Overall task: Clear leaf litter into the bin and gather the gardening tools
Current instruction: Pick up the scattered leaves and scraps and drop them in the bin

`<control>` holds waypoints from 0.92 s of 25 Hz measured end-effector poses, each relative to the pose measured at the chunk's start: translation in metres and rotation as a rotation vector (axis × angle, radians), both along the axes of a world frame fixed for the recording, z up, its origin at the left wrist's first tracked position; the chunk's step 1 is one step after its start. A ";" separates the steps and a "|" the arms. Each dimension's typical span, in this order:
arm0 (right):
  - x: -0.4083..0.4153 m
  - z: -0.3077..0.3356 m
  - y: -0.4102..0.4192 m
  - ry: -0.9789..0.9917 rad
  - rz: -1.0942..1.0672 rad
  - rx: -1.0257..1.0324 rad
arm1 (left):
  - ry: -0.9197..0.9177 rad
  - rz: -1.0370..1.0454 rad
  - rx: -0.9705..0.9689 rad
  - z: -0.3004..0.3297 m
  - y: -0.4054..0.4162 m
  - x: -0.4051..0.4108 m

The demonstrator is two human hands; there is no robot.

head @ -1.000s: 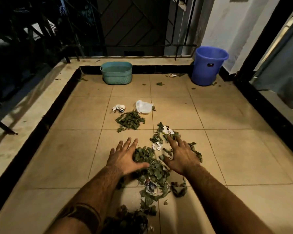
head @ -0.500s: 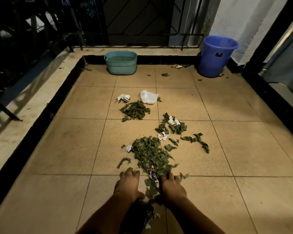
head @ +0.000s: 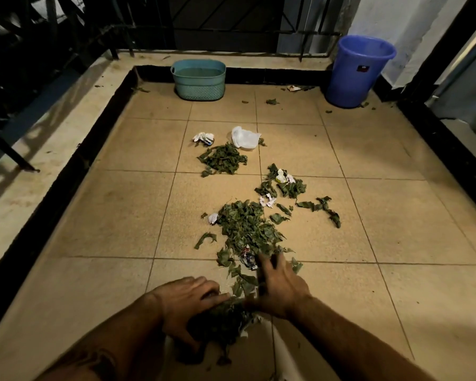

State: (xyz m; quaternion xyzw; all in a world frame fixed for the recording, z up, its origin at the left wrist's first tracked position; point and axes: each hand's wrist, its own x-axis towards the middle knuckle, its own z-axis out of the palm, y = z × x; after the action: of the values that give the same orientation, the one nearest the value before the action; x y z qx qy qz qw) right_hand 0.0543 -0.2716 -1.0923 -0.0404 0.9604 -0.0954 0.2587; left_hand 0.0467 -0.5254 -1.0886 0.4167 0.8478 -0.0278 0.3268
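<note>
Head view: both hands (head: 231, 301) cupping leaf clump (head: 217, 323), fingers partly hidden, R blurred.

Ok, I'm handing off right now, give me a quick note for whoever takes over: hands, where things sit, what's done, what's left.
Left hand: grip curled round a clump of leaves near the body.
Right hand: fingers straight, raking the near edge of the big pile.
Blue bin stands in the far right corner, teal basket at the far wall.
Done: one clump gathered.
Left: big pile, smaller pile, scattered leaves and paper scraps, all into the bin. No tools in view.
</note>
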 end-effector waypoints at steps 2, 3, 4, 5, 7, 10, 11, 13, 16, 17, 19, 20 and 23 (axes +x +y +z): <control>0.013 -0.020 -0.010 -0.100 0.061 -0.094 | 0.035 0.011 0.000 -0.019 -0.012 0.002; 0.016 -0.025 -0.013 -0.142 0.036 -0.168 | 0.064 0.095 0.058 -0.026 -0.013 -0.004; 0.016 -0.028 -0.014 -0.154 0.019 -0.216 | 0.095 0.215 0.122 -0.029 -0.009 -0.011; 0.014 -0.030 -0.013 -0.095 0.040 -0.226 | 0.126 0.374 0.185 -0.029 -0.002 -0.021; 0.004 -0.030 -0.008 0.072 0.105 -0.118 | 0.133 0.689 0.263 -0.028 0.019 -0.047; -0.028 -0.022 0.004 0.234 -0.077 -0.022 | 0.204 0.726 0.152 -0.012 0.057 -0.085; -0.038 -0.017 0.008 0.271 -0.136 -0.003 | 0.253 0.682 0.148 -0.008 0.068 -0.094; -0.054 -0.012 0.010 0.249 -0.188 0.003 | 0.283 0.632 0.111 -0.001 0.088 -0.110; -0.064 -0.019 0.001 0.096 -0.123 -0.054 | 0.149 0.596 -0.021 -0.018 0.108 -0.121; -0.063 -0.025 -0.002 0.037 -0.086 -0.051 | 0.093 0.580 -0.075 -0.024 0.110 -0.119; -0.058 -0.037 -0.002 -0.033 -0.005 -0.013 | 0.025 0.566 -0.129 -0.032 0.106 -0.112; -0.053 -0.039 -0.002 -0.037 0.034 0.008 | 0.038 0.572 -0.102 -0.033 0.099 -0.108; -0.048 -0.033 0.004 0.101 0.014 0.034 | 0.197 0.600 0.013 -0.032 0.071 -0.105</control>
State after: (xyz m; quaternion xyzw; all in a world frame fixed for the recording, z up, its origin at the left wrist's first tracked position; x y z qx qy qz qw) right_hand 0.0065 -0.2672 -1.1256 -0.0476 0.9734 -0.0750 0.2113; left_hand -0.0580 -0.4545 -1.1202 0.1455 0.9606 0.0350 0.2340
